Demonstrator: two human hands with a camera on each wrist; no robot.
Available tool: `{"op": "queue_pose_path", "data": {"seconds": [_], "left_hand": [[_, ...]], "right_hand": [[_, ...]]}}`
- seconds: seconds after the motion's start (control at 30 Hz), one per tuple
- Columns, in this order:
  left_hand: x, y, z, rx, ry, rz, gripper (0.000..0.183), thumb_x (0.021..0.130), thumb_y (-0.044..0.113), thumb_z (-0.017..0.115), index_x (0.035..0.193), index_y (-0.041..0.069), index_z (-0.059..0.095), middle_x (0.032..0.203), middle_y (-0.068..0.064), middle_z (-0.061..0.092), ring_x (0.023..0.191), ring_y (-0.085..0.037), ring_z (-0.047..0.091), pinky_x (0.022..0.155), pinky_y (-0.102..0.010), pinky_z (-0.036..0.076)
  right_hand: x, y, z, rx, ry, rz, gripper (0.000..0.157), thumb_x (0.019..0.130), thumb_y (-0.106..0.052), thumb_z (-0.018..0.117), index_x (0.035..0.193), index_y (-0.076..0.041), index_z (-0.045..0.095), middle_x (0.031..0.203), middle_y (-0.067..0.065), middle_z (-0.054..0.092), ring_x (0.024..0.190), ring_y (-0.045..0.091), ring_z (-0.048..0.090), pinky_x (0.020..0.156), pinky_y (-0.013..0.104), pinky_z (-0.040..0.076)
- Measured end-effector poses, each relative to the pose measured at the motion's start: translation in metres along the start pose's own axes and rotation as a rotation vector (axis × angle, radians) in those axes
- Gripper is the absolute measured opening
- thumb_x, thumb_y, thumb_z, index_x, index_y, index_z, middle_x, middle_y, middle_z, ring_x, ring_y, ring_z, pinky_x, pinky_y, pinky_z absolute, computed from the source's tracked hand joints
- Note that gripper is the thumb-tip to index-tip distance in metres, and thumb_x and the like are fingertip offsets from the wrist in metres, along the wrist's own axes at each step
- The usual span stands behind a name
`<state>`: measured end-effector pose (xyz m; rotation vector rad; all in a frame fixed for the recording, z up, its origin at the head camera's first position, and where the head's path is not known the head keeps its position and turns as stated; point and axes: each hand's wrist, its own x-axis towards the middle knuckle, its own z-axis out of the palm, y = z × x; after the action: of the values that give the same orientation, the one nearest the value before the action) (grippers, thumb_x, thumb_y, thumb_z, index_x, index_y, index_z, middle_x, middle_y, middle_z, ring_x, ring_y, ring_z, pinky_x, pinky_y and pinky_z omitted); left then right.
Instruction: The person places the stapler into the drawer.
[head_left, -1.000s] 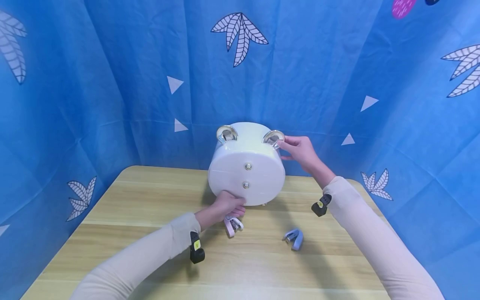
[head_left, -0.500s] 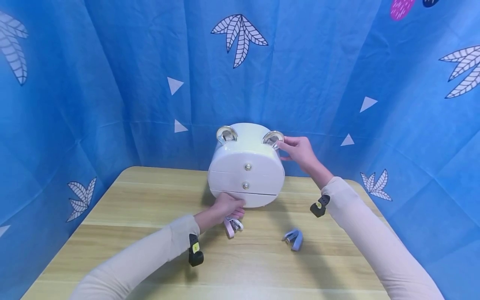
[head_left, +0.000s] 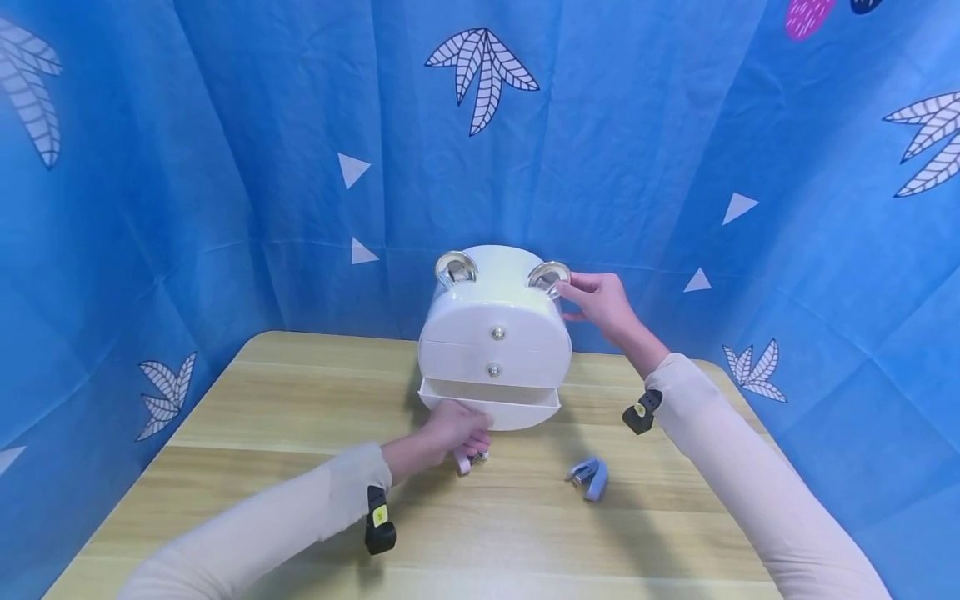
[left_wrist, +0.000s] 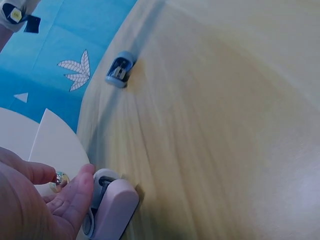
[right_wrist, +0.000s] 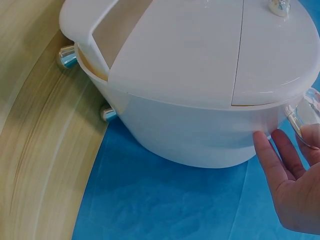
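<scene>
A glossy white rounded storage box (head_left: 480, 321) with gold-rimmed ears stands at the back of the table. Its bottom drawer (head_left: 517, 416) is pulled partway out, showing a bare strip of its inside. My left hand (head_left: 450, 429) pinches the drawer's shiny knob (left_wrist: 62, 180) between thumb and fingers. At the box's right ear (head_left: 547, 273), my right hand (head_left: 603, 306) grips the rim with thumb and finger, while other fingertips (right_wrist: 260, 137) reach the box's side. Just beneath the left hand lies a pink stapler (left_wrist: 117, 207), partly hidden in the head view.
A small blue stapler (head_left: 592, 479) lies on the wooden table (head_left: 300, 417), right of the pink one. Two upper drawers with round knobs (head_left: 497, 333) are closed. Behind the table hangs a blue curtain (head_left: 300, 167) with leaf prints.
The bottom drawer, closed a second ago, has come out toward me with my left hand drawing back on its knob. My right hand stays at the ear, and the box keeps its place.
</scene>
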<state>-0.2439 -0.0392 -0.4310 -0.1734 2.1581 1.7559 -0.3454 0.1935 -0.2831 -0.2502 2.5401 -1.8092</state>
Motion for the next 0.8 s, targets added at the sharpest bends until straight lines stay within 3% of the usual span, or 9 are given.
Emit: {"op": "queue_pose_path", "data": {"seconds": [0.8], "left_hand": [[-0.042, -0.007, 0.005, -0.021, -0.054, 0.030, 0.028, 0.087, 0.015, 0.063, 0.099, -0.010, 0.063, 0.077, -0.018, 0.070, 0.060, -0.016, 0.068, 0.061, -0.031, 0.058]], "right_hand": [[-0.001, 0.001, 0.000, -0.035, 0.001, -0.013, 0.035, 0.090, -0.027, 0.062, 0.120, -0.009, 0.064, 0.123, 0.010, 0.061, 0.116, 0.020, 0.056, 0.077, 0.036, 0.056]]}}
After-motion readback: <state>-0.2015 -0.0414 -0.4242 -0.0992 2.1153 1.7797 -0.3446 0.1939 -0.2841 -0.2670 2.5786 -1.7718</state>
